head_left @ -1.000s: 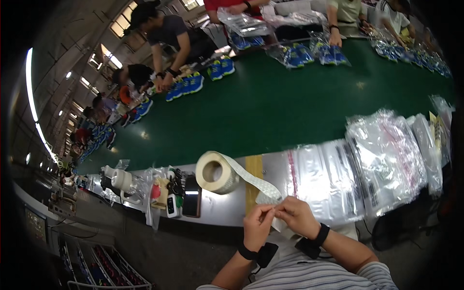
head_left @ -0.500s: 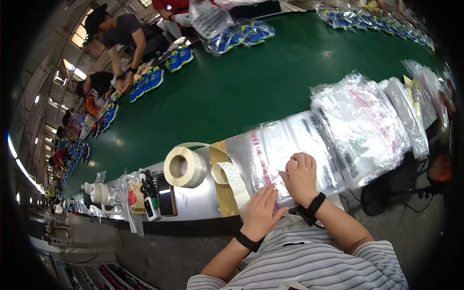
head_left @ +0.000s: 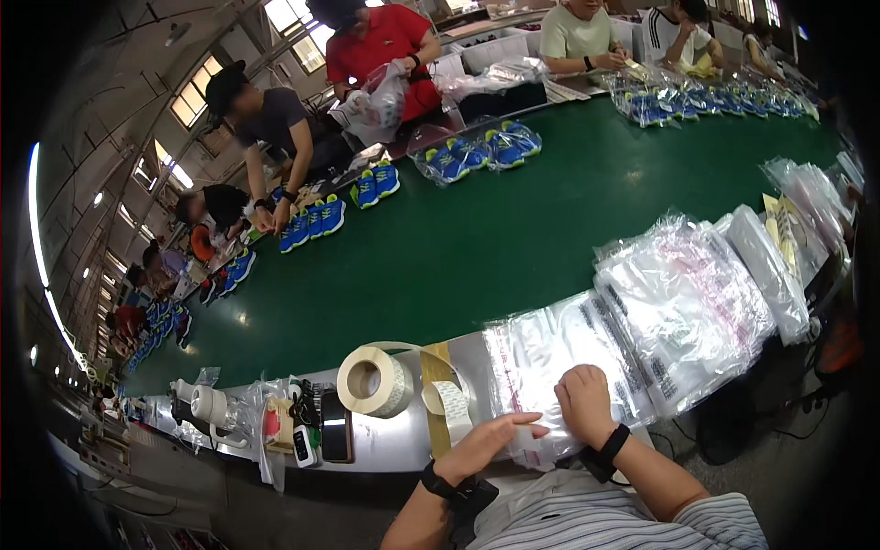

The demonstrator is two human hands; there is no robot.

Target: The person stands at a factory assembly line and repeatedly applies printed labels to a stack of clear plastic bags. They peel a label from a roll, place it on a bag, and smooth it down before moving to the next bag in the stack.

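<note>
A flat stack of clear plastic bags (head_left: 541, 344) with a reddish strip near one side lies in front of me on the metal worktop. My right hand (head_left: 587, 403) rests on the stack with its fingers curled in; what they hold, if anything, is hidden. My left hand (head_left: 486, 446) is over the near left corner of the bags, fingers stretched out toward my right hand. Left of the bags are a roll of white labels (head_left: 376, 380) and a loose strip of labels (head_left: 449, 403) on a tan strip (head_left: 438, 367).
A bigger pile of clear bags (head_left: 678, 312) lies to the right. Left are a phone (head_left: 336, 426), a small white device (head_left: 303, 445) and a white handled tool (head_left: 209, 403). Beyond runs a green belt (head_left: 440, 247) with blue shoes (head_left: 313, 223), some bagged (head_left: 477, 151). Several people work opposite.
The view has tipped up, showing more people across the belt. My left hand's fingers now point toward my right hand; before, they lay on the bags. My right hand's fingers are more curled.
</note>
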